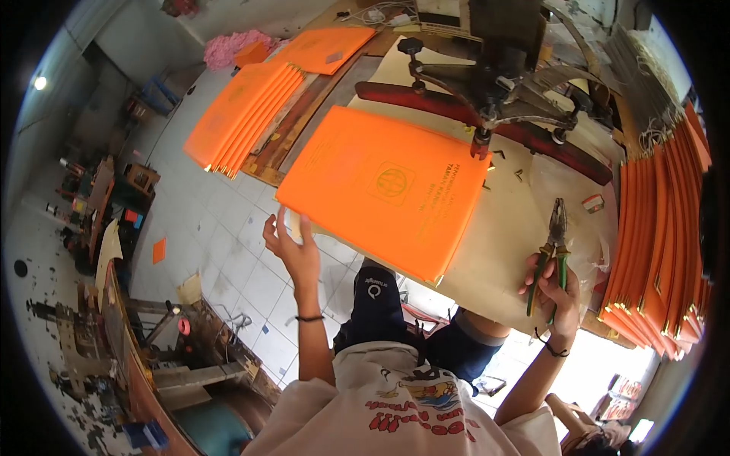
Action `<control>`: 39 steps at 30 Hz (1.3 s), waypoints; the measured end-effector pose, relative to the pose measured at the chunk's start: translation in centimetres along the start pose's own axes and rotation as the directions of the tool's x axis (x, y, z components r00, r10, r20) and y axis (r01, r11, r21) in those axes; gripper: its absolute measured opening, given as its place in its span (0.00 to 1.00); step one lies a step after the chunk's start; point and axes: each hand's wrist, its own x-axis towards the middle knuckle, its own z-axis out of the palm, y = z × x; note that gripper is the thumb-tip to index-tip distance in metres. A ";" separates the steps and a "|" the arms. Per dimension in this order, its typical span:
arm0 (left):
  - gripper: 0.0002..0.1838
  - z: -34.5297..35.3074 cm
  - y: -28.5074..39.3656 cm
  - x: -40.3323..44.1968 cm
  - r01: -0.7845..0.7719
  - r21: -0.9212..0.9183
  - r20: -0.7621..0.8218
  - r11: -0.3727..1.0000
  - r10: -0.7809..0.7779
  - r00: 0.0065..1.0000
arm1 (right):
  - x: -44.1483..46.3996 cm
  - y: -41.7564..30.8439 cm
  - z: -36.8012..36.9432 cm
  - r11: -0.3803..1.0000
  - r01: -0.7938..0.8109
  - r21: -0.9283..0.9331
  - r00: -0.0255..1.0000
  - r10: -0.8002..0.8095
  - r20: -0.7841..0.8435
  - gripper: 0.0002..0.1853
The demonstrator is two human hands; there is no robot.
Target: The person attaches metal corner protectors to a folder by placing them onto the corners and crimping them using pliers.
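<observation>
An orange folder point(365, 178) with a gold crest and printed lettering lies on the worktable in front of me, with metal fittings at its corners. My left hand point(294, 247) is at its near left corner, fingers apart; the fingertips are at the edge, and I cannot tell how firmly they touch. My right hand point(559, 292) is wrapped round the green handles of a pair of pliers point(559, 228), whose jaws point away from me over the table. Several small brass-coloured metal corners point(518, 175) lie beyond the folder's right edge.
A dark metal press point(487, 91) stands over the table's far side. Stacked orange folders point(658, 235) line the right edge; more folders point(243, 114) lie at the back left. A small box point(593, 203) sits near the pliers. Machinery point(190, 380) stands at lower left.
</observation>
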 end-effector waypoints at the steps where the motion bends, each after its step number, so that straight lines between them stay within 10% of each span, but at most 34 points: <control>1: 0.28 -0.7 1.4 -0.8 -0.078 -0.080 0.053 0.994 0.083 0.995 | 0.1 -0.2 0.2 1.000 -0.006 0.009 1.000 0.006 0.000 0.06; 9: 0.46 -3.0 10.1 -0.2 -0.563 -0.372 0.534 0.738 0.666 0.520 | 0.1 -0.5 0.0 1.000 -0.021 0.022 0.999 0.021 0.026 0.05; 25: 0.61 -0.5 7.5 1.7 -0.628 -0.303 0.539 0.717 0.673 0.507 | -0.1 -0.4 -0.4 0.999 0.008 -0.040 0.999 -0.007 0.041 0.04; 39: 0.44 1.3 20.6 -4.9 -0.631 -0.455 0.514 0.629 0.764 0.391 | -0.2 -0.3 -0.7 0.998 0.008 -0.065 0.995 -0.002 0.098 0.06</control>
